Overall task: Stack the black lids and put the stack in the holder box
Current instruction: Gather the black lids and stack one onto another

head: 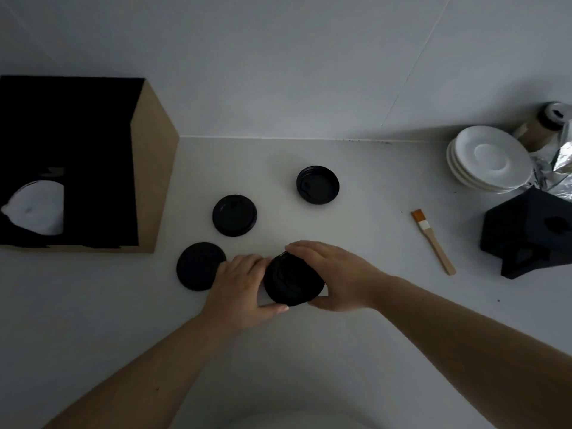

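Observation:
A stack of black lids sits low over the white counter, gripped from both sides: my left hand on its left edge, my right hand over its top and right edge. How many lids are in it I cannot tell. Three single black lids lie loose: one just left of my left hand, one behind it, one further back. The holder box, brown cardboard with a black inside, stands at the left with white lids inside it.
A wooden-handled brush lies to the right. Beyond it are a black angular stand, stacked white saucers, crumpled foil and a paper cup by the wall.

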